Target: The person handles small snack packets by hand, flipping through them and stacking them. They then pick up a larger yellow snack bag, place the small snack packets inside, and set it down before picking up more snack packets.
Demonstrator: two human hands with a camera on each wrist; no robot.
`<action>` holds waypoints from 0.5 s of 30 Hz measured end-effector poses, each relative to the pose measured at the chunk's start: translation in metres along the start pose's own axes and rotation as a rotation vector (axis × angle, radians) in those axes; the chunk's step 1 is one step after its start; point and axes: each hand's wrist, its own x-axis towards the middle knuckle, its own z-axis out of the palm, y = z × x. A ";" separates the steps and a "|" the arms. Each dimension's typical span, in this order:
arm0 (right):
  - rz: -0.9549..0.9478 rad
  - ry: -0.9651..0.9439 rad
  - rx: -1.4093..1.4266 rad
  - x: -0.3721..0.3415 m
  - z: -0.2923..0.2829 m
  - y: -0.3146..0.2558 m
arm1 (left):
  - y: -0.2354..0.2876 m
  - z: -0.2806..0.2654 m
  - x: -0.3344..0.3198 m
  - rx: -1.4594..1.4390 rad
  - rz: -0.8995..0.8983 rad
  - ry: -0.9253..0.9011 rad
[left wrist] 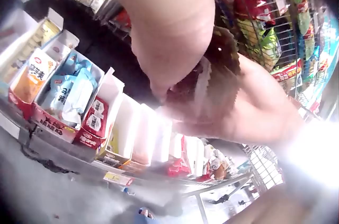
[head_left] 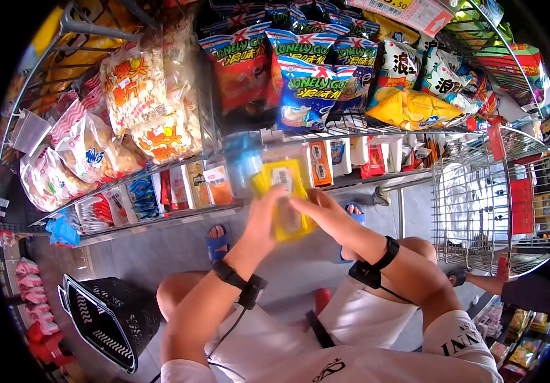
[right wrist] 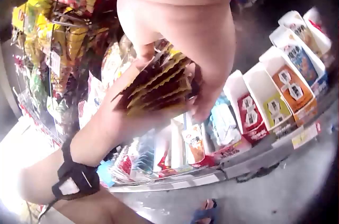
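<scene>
In the head view both hands meet in front of the lower shelf, around a stack of yellow snack packets (head_left: 282,191) that is blurred there. My left hand (head_left: 263,220) holds the stack from the left, and my right hand (head_left: 329,217) grips its right side. Several flat packets with zigzag edges (right wrist: 159,83) show layered between the hands in the right wrist view, dark on that side. Seen from the left wrist, a dark wrapper (left wrist: 220,83) lies between the left hand (left wrist: 169,33) and the right hand (left wrist: 259,102).
Open snack boxes (right wrist: 286,83) line the lower shelf, with blue packets (left wrist: 71,94) in one. Bagged chips (head_left: 307,92) fill the rack above. A black basket (head_left: 105,316) stands on the floor at left, and a wire shopping cart (head_left: 473,191) is at right.
</scene>
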 end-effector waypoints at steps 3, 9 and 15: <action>0.100 -0.026 0.216 0.004 0.008 0.012 | 0.017 0.019 -0.006 -0.187 -0.226 0.115; -0.036 -0.006 0.255 0.011 0.004 0.036 | -0.006 0.005 0.000 -0.100 -0.167 0.019; -0.107 0.055 0.102 0.014 -0.002 0.032 | 0.019 0.021 -0.012 -0.076 -0.285 0.075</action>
